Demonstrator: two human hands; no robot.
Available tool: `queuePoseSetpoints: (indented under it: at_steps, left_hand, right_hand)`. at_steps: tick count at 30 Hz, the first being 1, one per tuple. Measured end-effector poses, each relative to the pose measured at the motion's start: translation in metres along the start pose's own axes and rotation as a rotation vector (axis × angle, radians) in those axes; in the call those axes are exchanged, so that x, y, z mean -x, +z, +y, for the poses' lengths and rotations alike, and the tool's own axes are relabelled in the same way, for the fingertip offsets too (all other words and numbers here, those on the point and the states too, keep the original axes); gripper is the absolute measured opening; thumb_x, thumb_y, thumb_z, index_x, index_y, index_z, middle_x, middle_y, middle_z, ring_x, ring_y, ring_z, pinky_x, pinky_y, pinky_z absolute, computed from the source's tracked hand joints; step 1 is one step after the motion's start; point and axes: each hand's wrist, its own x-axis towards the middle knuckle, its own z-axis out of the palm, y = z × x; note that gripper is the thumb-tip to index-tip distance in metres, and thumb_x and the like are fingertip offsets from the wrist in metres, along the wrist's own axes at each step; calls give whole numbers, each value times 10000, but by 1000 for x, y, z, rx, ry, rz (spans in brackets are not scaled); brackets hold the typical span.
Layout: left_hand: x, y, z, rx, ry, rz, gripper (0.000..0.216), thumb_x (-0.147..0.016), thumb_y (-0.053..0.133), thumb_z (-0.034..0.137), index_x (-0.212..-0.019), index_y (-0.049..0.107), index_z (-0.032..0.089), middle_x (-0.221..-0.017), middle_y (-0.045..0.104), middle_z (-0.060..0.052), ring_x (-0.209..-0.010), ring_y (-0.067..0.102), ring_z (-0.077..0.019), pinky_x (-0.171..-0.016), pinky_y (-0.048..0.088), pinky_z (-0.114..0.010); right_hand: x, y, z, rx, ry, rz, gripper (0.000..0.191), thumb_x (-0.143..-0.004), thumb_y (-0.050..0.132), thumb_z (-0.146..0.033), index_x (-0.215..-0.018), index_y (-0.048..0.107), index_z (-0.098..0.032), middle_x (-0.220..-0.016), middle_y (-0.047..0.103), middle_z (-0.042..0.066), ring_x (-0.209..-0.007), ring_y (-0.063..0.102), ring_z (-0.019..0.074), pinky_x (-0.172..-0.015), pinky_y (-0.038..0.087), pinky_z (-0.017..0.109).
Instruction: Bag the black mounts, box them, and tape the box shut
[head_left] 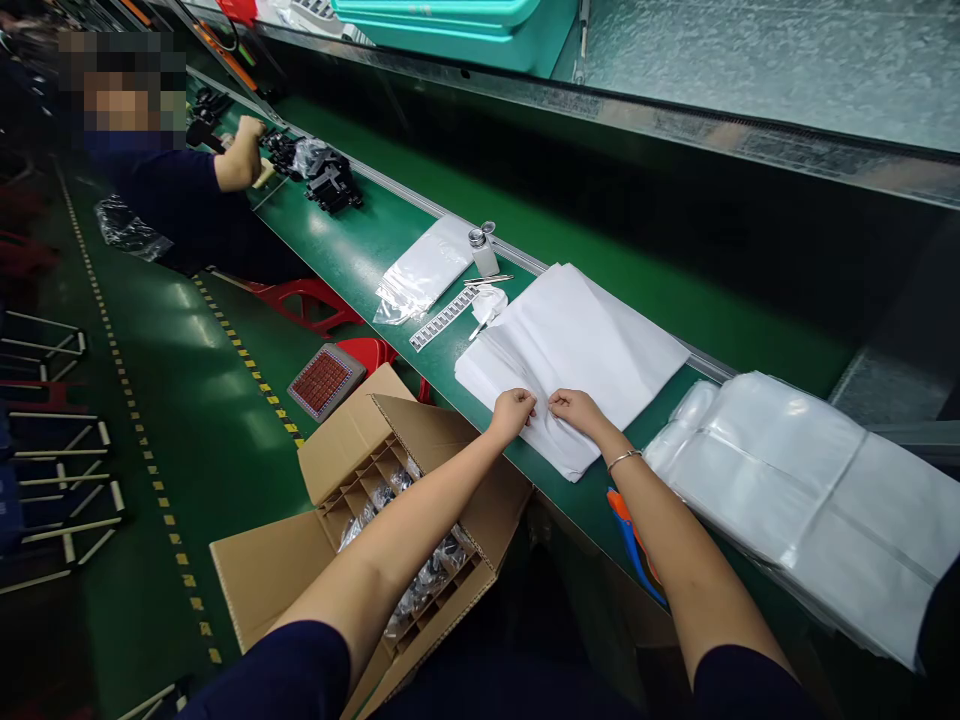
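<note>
A stack of thin white sheets (592,345), perhaps foam or plastic bags, lies on the green bench in front of me. My left hand (514,412) pinches its near edge, fingertips together. Just to the right, my right hand (576,410) pinches the same edge, with a small gap between the hands. The sheets bunch and fold between them. Beyond the stack are a strip of labels (444,318), a crumpled white piece (489,302) and a small metal-topped bottle (484,252).
An open divided carton (352,430) with bagged parts stands below my left arm. Bundled clear bags (817,470) lie at right, near orange-and-blue handles (634,540). More clear bags (435,258) lie farther left. A co-worker (187,200) sits by black parts (330,185).
</note>
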Motion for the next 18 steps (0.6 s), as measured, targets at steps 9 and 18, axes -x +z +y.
queuePoseSetpoints:
  at_steps: [9, 18]
  left_hand:
    - [-3, 0, -9, -3, -62, 63, 180, -792, 532, 152, -625, 479, 197, -542, 558, 45, -436, 480, -88, -512, 406, -218]
    - [2, -11, -11, -65, -99, 199, 45, -834, 521, 140, -865, 527, 172, -603, 563, 32, -521, 541, -126, -570, 440, -248]
  right_hand:
    - [0, -1, 1, -43, -1, -9, 138, -710, 588, -309, -758, 658, -200, -683, 658, -4, -666, 590, 171, -636, 424, 275]
    - [11, -7, -4, -134, -49, 16, 196, -735, 570, -357, -793, 649, -186, -727, 624, 5, -704, 572, 170, -677, 449, 289]
